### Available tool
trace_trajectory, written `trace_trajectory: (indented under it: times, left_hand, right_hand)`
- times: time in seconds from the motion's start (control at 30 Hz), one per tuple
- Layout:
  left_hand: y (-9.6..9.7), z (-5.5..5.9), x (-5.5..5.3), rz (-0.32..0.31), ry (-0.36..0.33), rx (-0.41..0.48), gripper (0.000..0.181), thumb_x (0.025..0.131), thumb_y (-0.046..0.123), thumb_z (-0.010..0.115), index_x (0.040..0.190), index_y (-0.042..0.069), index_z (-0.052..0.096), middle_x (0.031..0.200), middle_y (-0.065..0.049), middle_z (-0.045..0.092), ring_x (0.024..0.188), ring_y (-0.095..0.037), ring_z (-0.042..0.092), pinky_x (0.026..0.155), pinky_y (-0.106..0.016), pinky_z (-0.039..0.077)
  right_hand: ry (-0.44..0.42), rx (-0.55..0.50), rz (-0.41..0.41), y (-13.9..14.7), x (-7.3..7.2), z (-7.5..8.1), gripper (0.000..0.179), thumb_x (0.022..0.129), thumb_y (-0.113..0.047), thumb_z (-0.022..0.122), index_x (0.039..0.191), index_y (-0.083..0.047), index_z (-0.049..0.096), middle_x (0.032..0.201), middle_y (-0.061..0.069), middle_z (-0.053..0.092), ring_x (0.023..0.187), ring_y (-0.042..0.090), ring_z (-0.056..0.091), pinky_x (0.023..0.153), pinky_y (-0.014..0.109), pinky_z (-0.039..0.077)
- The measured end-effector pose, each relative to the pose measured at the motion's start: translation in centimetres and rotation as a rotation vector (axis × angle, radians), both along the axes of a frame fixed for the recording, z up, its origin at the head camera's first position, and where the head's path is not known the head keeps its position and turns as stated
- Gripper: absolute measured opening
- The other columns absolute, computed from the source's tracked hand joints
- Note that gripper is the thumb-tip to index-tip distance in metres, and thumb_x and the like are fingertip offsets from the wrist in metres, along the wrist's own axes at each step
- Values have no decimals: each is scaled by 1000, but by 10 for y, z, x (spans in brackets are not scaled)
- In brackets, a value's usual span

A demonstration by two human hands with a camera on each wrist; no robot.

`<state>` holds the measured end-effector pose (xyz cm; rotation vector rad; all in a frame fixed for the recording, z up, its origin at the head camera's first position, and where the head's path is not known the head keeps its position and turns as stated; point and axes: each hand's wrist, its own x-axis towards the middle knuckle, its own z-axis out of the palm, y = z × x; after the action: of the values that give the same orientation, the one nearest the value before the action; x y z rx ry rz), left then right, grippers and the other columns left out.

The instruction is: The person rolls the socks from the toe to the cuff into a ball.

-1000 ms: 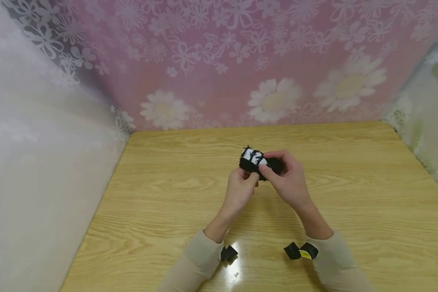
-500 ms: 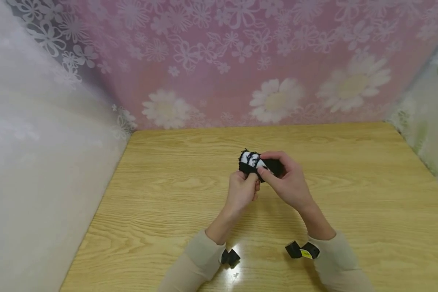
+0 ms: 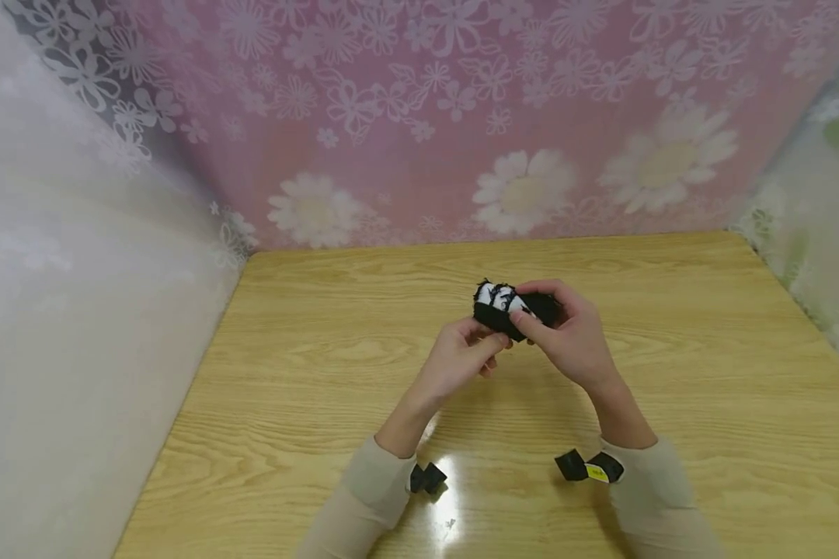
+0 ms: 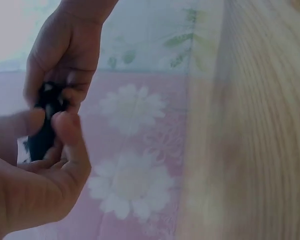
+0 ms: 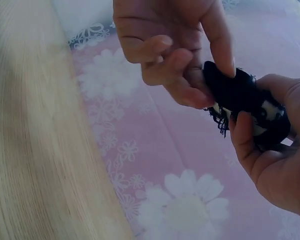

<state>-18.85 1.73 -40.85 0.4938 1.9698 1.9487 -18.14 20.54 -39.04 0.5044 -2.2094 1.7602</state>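
Both hands hold a small rolled-up black sock (image 3: 498, 317) with white patches and loose dark threads, raised over the wooden table. The left hand (image 3: 461, 357) pinches its lower left edge between thumb and index finger. Its other fingers are bent loosely, as the right wrist view shows. My right hand (image 3: 573, 334) grips the other end, thumb in front and fingers around the top and back. In the right wrist view the sock (image 5: 235, 95) spans between the two hands. The left wrist view shows the sock (image 4: 42, 142) dark and partly covered by fingers.
A wood-grain table (image 3: 287, 404) lies beneath the hands. Behind it rises a pink floral backdrop (image 3: 405, 171), with a pale wall (image 3: 98, 326) at the left and a pale floral one at the right. Black wrist devices (image 3: 590, 467) hang at the beige sleeves.
The sock and right hand have shifted slightly right. The left hand's tight grip has loosened to a pinch at the sock's lower edge, with more of the black edge showing.
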Motion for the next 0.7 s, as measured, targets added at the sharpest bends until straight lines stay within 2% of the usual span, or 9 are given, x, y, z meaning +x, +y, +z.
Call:
trace_trajectory:
  times: [0.13,0.23,0.33,0.4,0.5,0.6,0.7]
  left_hand:
    - [-10,3,-6,-67,-17,-20,47,100,20,61,140,5,44,116,-15,63,89,-25,65,78,-34,57]
    - [-16,5,-10,-48,-23,29,53,102,18,58,148,8,35,125,-20,61,105,-35,64,89,-39,55]
    - [-18,5,-12,2,10,63,45,102,15,57,144,5,43,124,-24,60,108,-34,64,92,-43,54]
    - [-19,5,-12,39,26,63,40,101,14,60,138,3,49,120,-22,61,105,-28,65,92,-43,54]
    - [-21,4,-11,111,48,30,36,97,14,65,130,3,56,114,-17,63,98,-20,65,88,-39,56]
    - [-22,3,-12,177,95,-14,34,94,13,68,126,5,59,108,-13,64,94,-18,62,83,-34,55]
    - [-20,2,-16,196,143,-67,32,93,13,70,123,8,61,105,-10,64,92,-19,61,78,-30,54]
  right_hand:
    - [7,-6,50,8,-3,0,37,87,9,68,122,5,60,114,6,61,92,13,63,72,19,55]
    - [-11,-21,108,14,-4,0,40,85,10,69,124,6,58,114,7,61,88,14,64,69,20,56]
    - [-48,0,140,16,-4,-1,41,87,6,70,126,5,56,114,7,60,84,15,63,67,22,56]
    - [-87,14,133,16,-4,-2,40,91,2,68,129,4,55,114,8,60,86,14,63,68,22,56]
    - [-169,4,93,15,-3,-4,37,96,-4,64,132,2,53,115,11,59,89,12,65,73,21,56]
    - [-265,-33,46,11,-5,-6,38,98,-11,63,133,1,52,115,17,60,92,11,68,76,23,57]
    - [-339,-43,11,9,-6,-6,43,97,-14,64,134,4,50,116,22,61,91,9,69,76,25,58]
